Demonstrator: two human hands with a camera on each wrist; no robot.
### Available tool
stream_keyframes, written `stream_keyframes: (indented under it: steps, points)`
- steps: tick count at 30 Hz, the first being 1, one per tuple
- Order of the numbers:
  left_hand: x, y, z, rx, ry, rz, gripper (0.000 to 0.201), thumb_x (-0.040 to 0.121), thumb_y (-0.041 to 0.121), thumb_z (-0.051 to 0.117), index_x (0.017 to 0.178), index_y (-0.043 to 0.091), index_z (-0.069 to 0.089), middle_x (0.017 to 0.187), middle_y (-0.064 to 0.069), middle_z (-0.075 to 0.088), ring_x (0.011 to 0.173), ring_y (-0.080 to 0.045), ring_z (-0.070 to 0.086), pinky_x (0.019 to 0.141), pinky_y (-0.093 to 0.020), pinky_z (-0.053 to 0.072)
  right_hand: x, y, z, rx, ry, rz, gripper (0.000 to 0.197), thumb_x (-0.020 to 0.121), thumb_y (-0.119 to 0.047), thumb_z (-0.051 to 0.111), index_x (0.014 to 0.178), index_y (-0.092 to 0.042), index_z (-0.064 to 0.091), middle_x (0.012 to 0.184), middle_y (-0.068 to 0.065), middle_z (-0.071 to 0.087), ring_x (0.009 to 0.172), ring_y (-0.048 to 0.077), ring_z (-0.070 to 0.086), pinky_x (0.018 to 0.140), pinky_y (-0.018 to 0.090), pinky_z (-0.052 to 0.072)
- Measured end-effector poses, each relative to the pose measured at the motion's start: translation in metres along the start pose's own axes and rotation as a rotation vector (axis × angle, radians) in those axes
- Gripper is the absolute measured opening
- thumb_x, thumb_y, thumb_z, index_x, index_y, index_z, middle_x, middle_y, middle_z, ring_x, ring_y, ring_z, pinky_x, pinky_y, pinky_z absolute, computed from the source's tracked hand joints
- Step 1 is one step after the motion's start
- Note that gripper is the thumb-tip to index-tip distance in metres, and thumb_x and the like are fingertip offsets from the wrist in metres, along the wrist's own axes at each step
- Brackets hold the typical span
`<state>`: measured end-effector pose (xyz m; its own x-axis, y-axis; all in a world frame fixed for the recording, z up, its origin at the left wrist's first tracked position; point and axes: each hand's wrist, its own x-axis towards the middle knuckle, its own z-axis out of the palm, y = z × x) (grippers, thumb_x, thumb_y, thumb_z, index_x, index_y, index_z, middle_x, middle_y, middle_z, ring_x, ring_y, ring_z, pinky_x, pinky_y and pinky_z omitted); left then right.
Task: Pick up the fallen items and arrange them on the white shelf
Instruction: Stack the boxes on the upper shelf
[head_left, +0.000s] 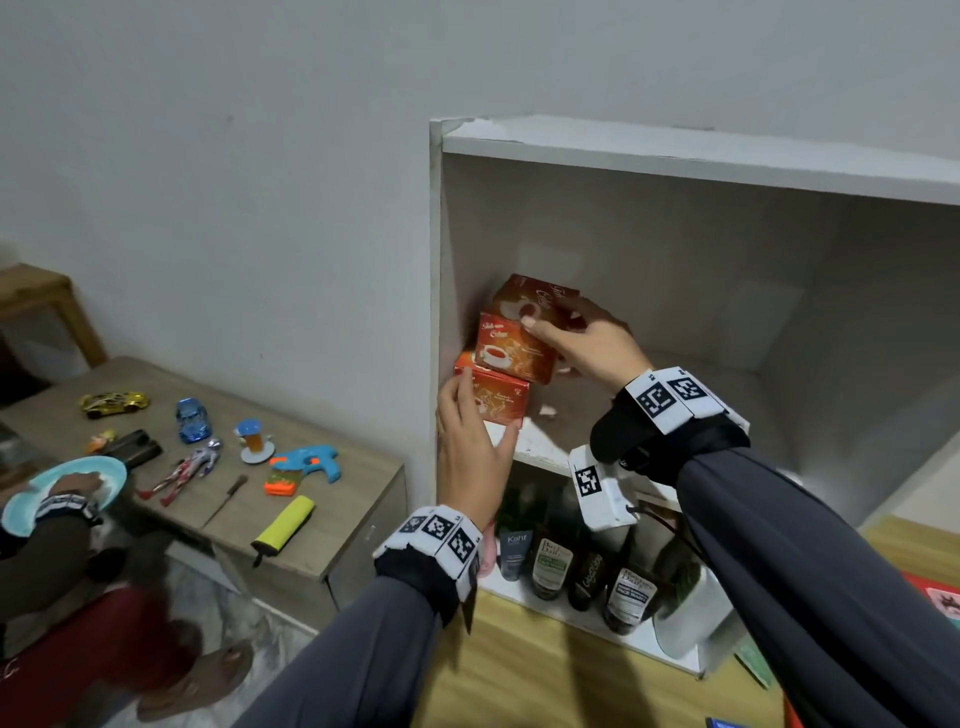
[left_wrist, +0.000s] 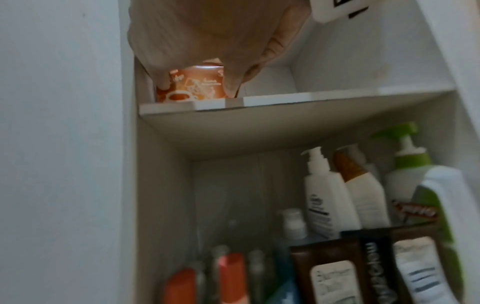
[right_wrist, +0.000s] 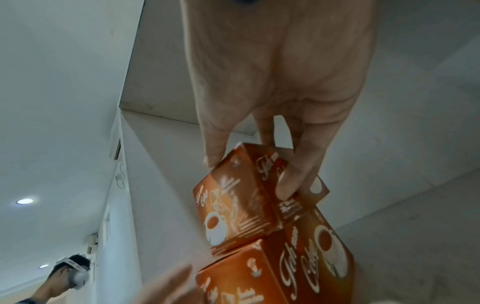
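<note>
In the head view three orange cardboard tea boxes printed with a white cup sit in the left corner of the upper compartment of the white shelf (head_left: 675, 156), running in a staggered line from the front lip at about seven o'clock back toward the rear wall at about one o'clock. The right hand (head_left: 592, 343) has its grip narrow on the rearmost orange tea box (head_left: 524, 299): in the right wrist view the thumb presses one top edge and the fingers (right_wrist: 293, 176) curl over the opposite face, so the box is pinched across its short width, tilted, one corner resting on the middle orange tea box (head_left: 511, 351) below it. The left hand (head_left: 475, 447) sits at six o'clock from the stack, fingers spread around the front orange tea box (head_left: 493, 397); the left wrist view shows fingertips on both of its sides, with the box standing on the shelf board just behind the lip and close against the left wall. The relation that matters is this: the tilted box lies directly under the right hand's grip, with its long axis angled up and back toward one o'clock, while the open shelf floor lies to three o'clock. As I judge it, the right hand is the nearer one to level it, the left steadying the row from the front. Bottles and tubes (head_left: 571, 566) fill the lower compartment; toys lie on a wooden worktop (head_left: 322, 535) at nine o'clock.
</note>
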<state>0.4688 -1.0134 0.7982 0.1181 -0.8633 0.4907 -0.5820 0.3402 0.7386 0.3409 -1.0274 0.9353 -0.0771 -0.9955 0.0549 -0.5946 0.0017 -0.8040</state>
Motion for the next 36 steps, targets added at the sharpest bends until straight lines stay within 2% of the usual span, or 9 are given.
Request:
stream_keyframes:
  steps: [2,5,16,21,26,29,33,35,36]
  points:
    - [-0.009,0.003,0.004,-0.04,-0.027,-0.07,0.075,0.089,0.032,0.06,0.146,0.013,0.017,0.147,-0.007,0.022,0.129,-0.017,0.036,0.101,-0.024,0.039,0.0,0.0,0.006,0.047,-0.001,-0.068,0.06,0.083,-0.041,0.066,0.134,-0.018,0.044,0.116,0.001,0.058,0.099,0.017,0.061,0.069,0.023,0.055]
    - [-0.009,0.007,0.004,-0.031,-0.077,-0.107,0.071,0.094,0.035,0.051,0.148,0.009,0.014,0.153,-0.007,0.013,0.135,-0.02,0.031,0.101,-0.02,0.031,0.004,0.003,0.014,0.044,0.024,-0.12,0.065,0.081,-0.041,0.068,0.137,-0.019,0.042,0.131,0.006,0.055,0.114,0.022,0.058,0.087,0.041,0.055]
    - [0.002,0.004,-0.001,-0.018,-0.195,-0.102,0.066,0.096,0.039,0.042,0.149,0.012,0.014,0.156,-0.006,0.007,0.14,-0.026,0.026,0.109,-0.035,0.035,0.011,0.014,0.021,0.068,0.074,-0.167,0.065,0.082,-0.046,0.063,0.137,-0.022,0.039,0.134,0.006,0.055,0.118,0.024,0.056,0.097,0.046,0.049]
    - [0.007,0.005,0.0,-0.01,-0.224,-0.098,0.064,0.097,0.038,0.039,0.149,0.011,0.014,0.156,-0.008,0.007,0.14,-0.029,0.026,0.11,-0.042,0.037,0.011,0.025,0.031,0.086,0.121,-0.189,0.063,0.085,-0.039,0.064,0.14,-0.022,0.036,0.128,0.004,0.06,0.115,0.02,0.058,0.099,0.038,0.049]
    - [0.008,0.005,0.003,-0.008,-0.232,-0.109,0.061,0.099,0.035,0.035,0.15,0.011,0.013,0.158,-0.006,0.002,0.143,-0.028,0.021,0.111,-0.038,0.035,0.006,0.038,0.044,0.112,0.201,-0.218,0.056,0.086,-0.026,0.065,0.136,-0.017,0.041,0.124,0.001,0.058,0.11,0.011,0.055,0.086,0.014,0.041]
    - [0.01,0.006,0.003,-0.011,-0.241,-0.106,0.059,0.099,0.033,0.035,0.15,0.011,0.013,0.157,-0.007,0.002,0.143,-0.027,0.02,0.11,-0.035,0.032,0.007,0.043,0.05,0.133,0.219,-0.229,0.051,0.086,-0.022,0.065,0.132,-0.015,0.045,0.115,-0.006,0.057,0.1,0.002,0.053,0.067,-0.008,0.036]
    - [0.012,0.005,0.0,-0.022,-0.26,-0.094,0.056,0.099,0.031,0.034,0.148,0.012,0.016,0.156,-0.005,0.006,0.139,-0.027,0.027,0.11,-0.037,0.036,0.007,0.044,0.049,0.119,0.21,-0.224,0.048,0.088,-0.02,0.064,0.132,-0.015,0.045,0.11,-0.009,0.055,0.097,0.0,0.05,0.063,-0.009,0.035]
    - [0.013,0.005,-0.005,-0.01,-0.282,-0.09,0.055,0.099,0.03,0.035,0.148,0.013,0.017,0.156,-0.006,0.009,0.139,-0.027,0.029,0.109,-0.038,0.037,0.004,0.044,0.046,0.058,0.179,-0.21,0.046,0.089,-0.021,0.061,0.132,-0.014,0.046,0.12,-0.002,0.059,0.105,0.007,0.054,0.078,-0.001,0.037]
    - [0.013,0.005,-0.007,-0.006,-0.298,-0.088,0.055,0.099,0.03,0.036,0.148,0.013,0.018,0.155,-0.006,0.012,0.138,-0.027,0.03,0.109,-0.039,0.037,0.001,0.045,0.044,0.007,0.158,-0.196,0.046,0.09,-0.023,0.06,0.133,-0.013,0.046,0.127,0.003,0.058,0.113,0.013,0.054,0.088,0.01,0.039]
